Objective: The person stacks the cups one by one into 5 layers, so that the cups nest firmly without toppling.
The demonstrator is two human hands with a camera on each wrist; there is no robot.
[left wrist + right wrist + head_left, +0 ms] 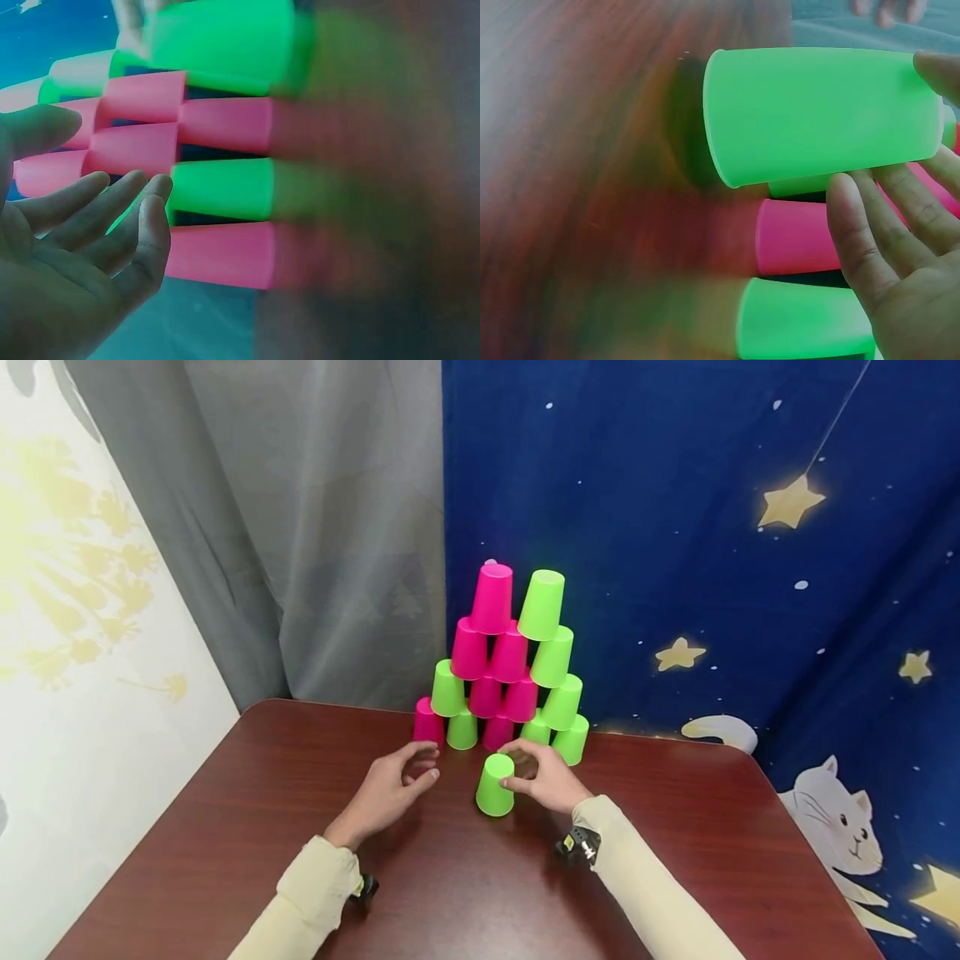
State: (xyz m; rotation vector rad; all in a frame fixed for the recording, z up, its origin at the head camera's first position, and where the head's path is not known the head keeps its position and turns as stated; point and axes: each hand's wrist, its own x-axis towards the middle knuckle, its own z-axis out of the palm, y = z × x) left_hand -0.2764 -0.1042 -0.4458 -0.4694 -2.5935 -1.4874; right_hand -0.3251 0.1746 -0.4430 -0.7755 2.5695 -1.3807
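A light green cup (495,787) stands upside down in front of a stack of cups. My right hand (553,779) pinches it near its closed top, thumb on the near side; in the right wrist view the thumb (939,73) overlaps that end and the other fingers spread beyond it. My left hand (386,792) hovers left of the cup, holding nothing, its fingers loosely bent and apart. The stack of upside-down pink and green cups rises behind both hands, with a pink cup (492,600) and a green cup (542,606) side by side on top.
The dark red-brown table (247,827) ends just behind the stack. A grey curtain (360,527) and a blue curtain with stars (675,527) hang behind it. At the left is a white patterned surface (112,635).
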